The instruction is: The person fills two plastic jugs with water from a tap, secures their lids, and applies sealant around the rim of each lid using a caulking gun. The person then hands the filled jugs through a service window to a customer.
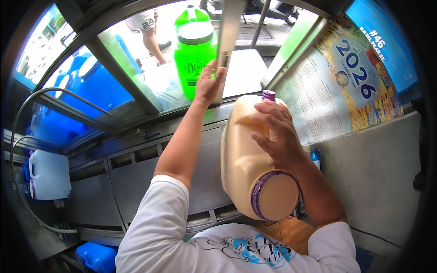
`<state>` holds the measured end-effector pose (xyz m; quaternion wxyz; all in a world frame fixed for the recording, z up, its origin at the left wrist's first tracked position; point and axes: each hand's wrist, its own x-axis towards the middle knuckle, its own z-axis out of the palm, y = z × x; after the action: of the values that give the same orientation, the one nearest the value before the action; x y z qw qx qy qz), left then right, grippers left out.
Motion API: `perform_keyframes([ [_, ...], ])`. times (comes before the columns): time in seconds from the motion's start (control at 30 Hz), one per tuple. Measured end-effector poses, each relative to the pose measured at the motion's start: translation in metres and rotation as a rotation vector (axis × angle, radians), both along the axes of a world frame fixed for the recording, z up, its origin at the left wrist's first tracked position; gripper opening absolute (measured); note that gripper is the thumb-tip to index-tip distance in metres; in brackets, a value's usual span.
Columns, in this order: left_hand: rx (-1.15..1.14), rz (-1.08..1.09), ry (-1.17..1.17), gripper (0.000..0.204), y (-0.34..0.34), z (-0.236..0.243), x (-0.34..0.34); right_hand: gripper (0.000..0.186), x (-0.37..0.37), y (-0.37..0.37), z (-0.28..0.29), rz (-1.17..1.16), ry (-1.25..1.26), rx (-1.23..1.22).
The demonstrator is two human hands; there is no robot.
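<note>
A large beige water jug point(239, 150) with a big purple-ringed round cap and a small purple cap lies tilted on the metal counter point(207, 168). My right hand point(278, 129) is wrapped over its handle, which the fingers partly hide. Ahead and to the left, my left hand point(210, 84) touches the upright metal frame point(225, 54) of the window, its fingers stretched out and holding nothing. Just beyond that hand, a bright green jug point(193, 52) with a handle on top stands on the far side of the glass.
Blue containers point(86, 86) show through the left panes. A pale jug point(50, 175) stands at the left near a curved hose point(16, 136), with a blue jug point(96, 256) below. A calendar poster point(337, 82) covers the right wall. A person's leg point(152, 43) and a motorcycle point(255, 9) are outside.
</note>
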<state>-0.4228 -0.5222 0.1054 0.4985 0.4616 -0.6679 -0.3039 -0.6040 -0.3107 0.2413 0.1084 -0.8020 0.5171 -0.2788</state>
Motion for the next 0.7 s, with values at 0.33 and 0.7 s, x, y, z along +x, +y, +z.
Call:
perform_keyframes([
  [0.33, -0.238, 0.564, 0.048, 0.085, 0.053, 0.001, 0.117, 0.033, -0.005, -0.001, -0.009, 0.018, 0.002, -0.041],
  [0.7, -0.159, 0.862, -0.187, 0.100, -0.023, -0.004, 0.324, 0.029, -0.016, -0.010, -0.022, -0.049, -0.199, -0.091],
])
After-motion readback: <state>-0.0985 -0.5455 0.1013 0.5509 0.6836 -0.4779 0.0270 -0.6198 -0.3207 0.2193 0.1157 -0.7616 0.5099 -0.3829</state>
